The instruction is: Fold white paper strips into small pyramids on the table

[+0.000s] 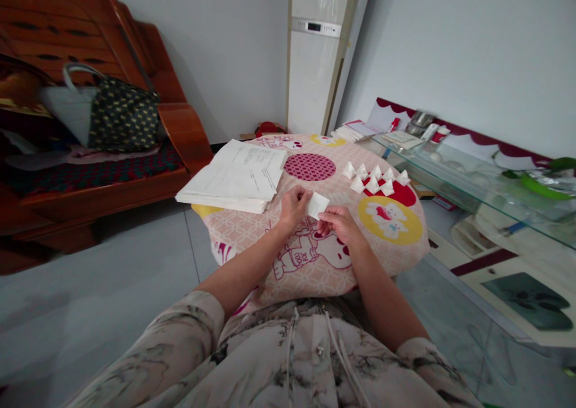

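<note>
A small folded square of white paper (318, 204) is held just above the table between my two hands. My left hand (296, 206) pinches its left corner, fingers curled in. At its lower right edge, my right hand (337, 222) grips it between thumb and fingers. Beyond my right hand stand several small white folded paper shapes (373, 184) with pointed tops, set in rough rows on the cloth. To the left of my hands lies a thick stack of white sheets (229, 177), some with printed text.
A patterned pink tablecloth (252, 234) covers the rounded table. A glass-topped stand (477, 186) with assorted items runs along the right wall. On the left, a wooden bench (175, 132) carries bags (121, 114). A tall white cabinet unit (312, 72) stands at the back.
</note>
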### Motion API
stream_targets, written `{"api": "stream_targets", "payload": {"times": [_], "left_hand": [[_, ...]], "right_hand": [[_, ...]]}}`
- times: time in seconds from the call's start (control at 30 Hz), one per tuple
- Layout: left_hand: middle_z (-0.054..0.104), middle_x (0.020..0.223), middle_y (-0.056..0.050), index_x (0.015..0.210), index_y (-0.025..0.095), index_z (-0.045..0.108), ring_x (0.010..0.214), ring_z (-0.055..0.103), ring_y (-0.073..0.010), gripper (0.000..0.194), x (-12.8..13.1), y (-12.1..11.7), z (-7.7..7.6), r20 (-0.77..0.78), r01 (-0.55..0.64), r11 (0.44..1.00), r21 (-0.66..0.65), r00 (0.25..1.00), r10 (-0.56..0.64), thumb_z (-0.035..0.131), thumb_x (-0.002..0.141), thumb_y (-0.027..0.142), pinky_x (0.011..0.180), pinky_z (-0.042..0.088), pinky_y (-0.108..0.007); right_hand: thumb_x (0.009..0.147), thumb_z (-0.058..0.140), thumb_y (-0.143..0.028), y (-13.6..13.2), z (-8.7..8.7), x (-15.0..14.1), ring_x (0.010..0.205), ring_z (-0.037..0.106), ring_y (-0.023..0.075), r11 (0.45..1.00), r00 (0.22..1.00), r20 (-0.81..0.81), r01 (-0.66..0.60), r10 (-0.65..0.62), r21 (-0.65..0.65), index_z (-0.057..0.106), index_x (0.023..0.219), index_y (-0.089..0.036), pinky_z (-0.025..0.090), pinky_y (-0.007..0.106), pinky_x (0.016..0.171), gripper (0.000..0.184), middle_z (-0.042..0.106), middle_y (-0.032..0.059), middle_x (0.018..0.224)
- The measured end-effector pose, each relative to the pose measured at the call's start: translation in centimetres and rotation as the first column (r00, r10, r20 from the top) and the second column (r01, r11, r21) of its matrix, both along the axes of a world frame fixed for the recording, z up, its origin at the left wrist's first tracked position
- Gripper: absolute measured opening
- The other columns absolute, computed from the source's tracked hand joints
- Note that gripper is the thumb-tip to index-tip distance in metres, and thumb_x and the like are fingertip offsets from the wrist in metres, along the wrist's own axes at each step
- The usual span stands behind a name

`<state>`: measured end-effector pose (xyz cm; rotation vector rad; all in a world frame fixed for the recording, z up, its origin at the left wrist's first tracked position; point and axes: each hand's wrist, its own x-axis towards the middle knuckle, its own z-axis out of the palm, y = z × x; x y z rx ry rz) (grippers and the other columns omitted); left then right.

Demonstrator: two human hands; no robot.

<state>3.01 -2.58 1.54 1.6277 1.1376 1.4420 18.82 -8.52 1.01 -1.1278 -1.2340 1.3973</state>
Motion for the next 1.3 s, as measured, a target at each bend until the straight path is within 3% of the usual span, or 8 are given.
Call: {"api": "stream_targets", "payload": {"times": [0.17,0.43,0.73,0.93,1.0,1.13,1.2,1.3], "left_hand": [[0.046,0.057,0.004,0.063,0.018,0.052,0.056,0.039,-0.0109,0.026,0.0,-0.1,0.1,0.0,-0.015,1.0,-0.005,1.0,0.015,0.061,0.087,0.026,0.055,0.03,-0.025],[0.051,0.061,0.003,0.069,0.017,0.055,0.059,0.044,-0.0114,0.022,0.8,-0.5,-0.4,-0.032,0.041,0.999,-0.014,0.999,-0.042,0.061,0.088,0.027,0.057,0.031,-0.026],[0.049,0.061,0.003,0.064,0.018,0.052,0.058,0.042,-0.0115,0.026,0.4,0.2,-0.5,0.027,-0.042,0.999,-0.021,0.999,0.042,0.061,0.087,0.027,0.056,0.031,-0.026],[0.047,0.059,0.003,0.064,0.018,0.054,0.057,0.041,-0.0111,0.029,0.4,0.4,-0.7,0.044,-0.033,0.999,-0.016,0.998,0.034,0.062,0.087,0.033,0.055,0.031,-0.025],[0.048,0.058,0.003,0.064,0.018,0.054,0.057,0.041,-0.0109,0.03,0.2,0.5,-0.8,0.056,-0.027,0.999,-0.018,0.998,0.028,0.063,0.087,0.035,0.054,0.031,-0.025],[0.05,0.059,0.003,0.065,0.018,0.054,0.054,0.043,-0.0099,0.029,0.0,0.9,-1.0,0.083,0.082,0.995,-0.059,0.994,-0.077,0.065,0.084,0.037,0.052,0.032,-0.023],[0.051,0.058,0.004,0.065,0.017,0.055,0.053,0.043,-0.0092,0.028,0.2,0.9,-1.1,0.081,0.2,0.976,-0.084,0.978,-0.193,0.067,0.082,0.037,0.05,0.032,-0.022],[0.052,0.056,0.004,0.065,0.016,0.057,0.051,0.043,-0.0079,0.03,0.6,0.7,-1.3,0.075,0.338,0.935,-0.109,0.941,-0.331,0.071,0.079,0.038,0.048,0.031,-0.021]], "right_hand": [[0.065,0.079,-0.045,0.2,-0.1,-0.1,0.041,0.059,0.0129,1.0,1.0,0.002,0.012,-0.012,-0.005,0.066,0.06,-0.016,0.047,0.021,0.04,0.032,0.067,0.0035,0.052],[0.06,0.082,-0.04,0.5,-0.3,-0.9,0.045,0.064,0.0161,0.996,0.994,-0.089,0.06,-0.065,-0.064,0.07,0.078,-0.016,0.052,0.024,0.041,0.032,0.071,0.0029,0.057],[0.062,0.077,-0.038,0.3,-0.5,-0.6,0.042,0.062,0.0152,0.998,0.999,-0.03,0.014,-0.016,-0.068,0.068,0.062,-0.016,0.046,0.021,0.038,0.024,0.07,0.005,0.054],[0.06,0.073,-0.036,0.1,-0.2,-0.7,0.032,0.048,0.0106,0.998,0.998,-0.009,0.058,-0.058,-0.021,0.064,0.055,-0.019,0.033,0.019,0.031,0.02,0.059,-0.0008,0.04],[0.06,0.075,-0.039,0.1,-0.2,-0.6,0.033,0.05,0.0109,0.999,1.0,-0.014,0.028,-0.028,-0.036,0.064,0.057,-0.019,0.035,0.019,0.032,0.024,0.06,-0.0006,0.041],[0.061,0.081,-0.054,0.3,-0.1,-0.4,0.049,0.064,0.0163,0.999,0.997,-0.082,0.003,-0.006,-0.043,0.068,0.07,-0.017,0.05,0.024,0.043,0.04,0.07,0.004,0.059],[0.063,0.08,-0.058,0.5,-0.2,-0.4,0.052,0.064,0.0166,0.996,0.99,-0.108,0.089,-0.088,0.002,0.069,0.073,-0.018,0.052,0.026,0.047,0.043,0.071,0.0038,0.063],[0.062,0.082,-0.051,0.7,-0.5,-0.4,0.053,0.06,0.0151,0.973,0.974,-0.069,0.22,-0.215,0.072,0.068,0.07,-0.019,0.049,0.027,0.05,0.036,0.067,0.0008,0.061]]}}
